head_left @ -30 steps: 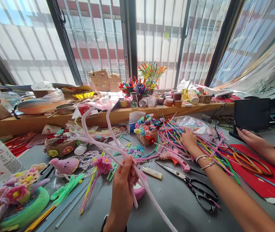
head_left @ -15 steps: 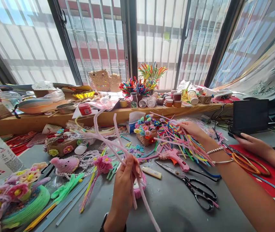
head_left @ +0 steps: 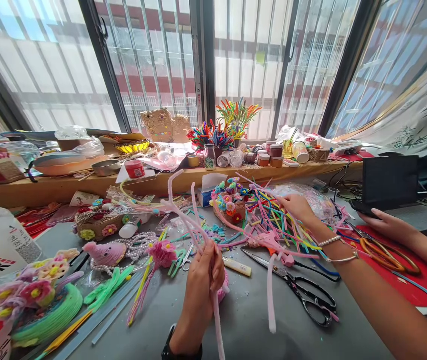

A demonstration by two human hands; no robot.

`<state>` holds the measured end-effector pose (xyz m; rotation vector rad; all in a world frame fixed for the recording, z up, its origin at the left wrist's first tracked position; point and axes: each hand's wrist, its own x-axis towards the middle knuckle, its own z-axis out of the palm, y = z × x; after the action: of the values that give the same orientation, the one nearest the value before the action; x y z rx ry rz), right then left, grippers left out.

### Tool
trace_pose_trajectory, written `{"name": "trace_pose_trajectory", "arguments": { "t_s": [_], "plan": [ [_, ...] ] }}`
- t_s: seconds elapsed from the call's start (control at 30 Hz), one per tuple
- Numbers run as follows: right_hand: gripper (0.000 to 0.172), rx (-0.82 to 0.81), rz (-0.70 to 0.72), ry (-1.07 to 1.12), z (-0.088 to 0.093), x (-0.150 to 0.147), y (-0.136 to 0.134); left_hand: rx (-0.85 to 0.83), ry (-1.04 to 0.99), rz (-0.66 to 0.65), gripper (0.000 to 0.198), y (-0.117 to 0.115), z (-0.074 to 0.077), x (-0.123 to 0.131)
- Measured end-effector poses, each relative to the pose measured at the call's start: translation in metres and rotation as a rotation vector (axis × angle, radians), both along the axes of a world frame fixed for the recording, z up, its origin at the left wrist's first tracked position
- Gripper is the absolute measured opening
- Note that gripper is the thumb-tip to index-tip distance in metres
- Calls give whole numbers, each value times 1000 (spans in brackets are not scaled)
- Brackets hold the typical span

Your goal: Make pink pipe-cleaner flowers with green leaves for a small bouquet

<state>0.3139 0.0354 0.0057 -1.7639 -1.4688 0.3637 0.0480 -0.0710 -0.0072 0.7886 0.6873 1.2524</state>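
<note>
My left hand (head_left: 202, 280) is closed around several pale pink pipe cleaners (head_left: 192, 225), which fan out above the fist and trail below it. Behind it, a pink fuzzy piece (head_left: 224, 287) is mostly hidden. My right hand (head_left: 298, 207) reaches into a pile of multicoloured pipe cleaners (head_left: 292, 231), its fingers pinched on pink ones; the fingertips are partly hidden. Below that pile lies a pink glue gun (head_left: 269, 240), with pink stems across it. One loose pale pink pipe cleaner (head_left: 271, 300) extends toward the front. Large black-handled scissors (head_left: 303, 295) lie open beside it.
A co-worker's hand (head_left: 382, 222) holds a dark phone at right, by a laptop (head_left: 389, 180) and red sheet (head_left: 419, 275). Pipe-cleaner flowers (head_left: 33, 295), glue sticks (head_left: 100, 315) and a pink crocheted-looking figure (head_left: 106, 253) crowd the left. Jars (head_left: 276, 156) line the back ledge.
Pink stems have shifted in and around the pile, and one now extends forward over the glue gun. My left hand appears slightly farther right, still gripping its stems. My right hand has moved slightly right.
</note>
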Motion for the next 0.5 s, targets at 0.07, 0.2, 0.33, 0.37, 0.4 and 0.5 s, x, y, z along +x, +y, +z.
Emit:
{"name": "trace_pose_trajectory", "arguments": {
  "t_s": [0.07, 0.2, 0.33, 0.37, 0.4, 0.5],
  "plan": [
    [31, -82, -79, -190, -4, 1, 0, 5, 92, -40, 42, -4, -6, 11],
    [21, -168, -177, -446, -2, 2, -7, 32, 271, -247, 47, -17, -19, 42],
    [30, -161, -224, -533, 11, 11, -18, 8, 259, -327, 42, -22, -21, 58],
    [32, -164, -209, -521, 15, 15, -20, 15, 257, -314, 40, -21, -21, 58],
    [34, -177, -176, -494, 19, 19, -24, 21, 251, -297, 38, -19, -22, 58],
    [34, -221, -100, -419, 25, 26, -37, 5, 229, -291, 37, -11, -32, 59]
  ]
}}
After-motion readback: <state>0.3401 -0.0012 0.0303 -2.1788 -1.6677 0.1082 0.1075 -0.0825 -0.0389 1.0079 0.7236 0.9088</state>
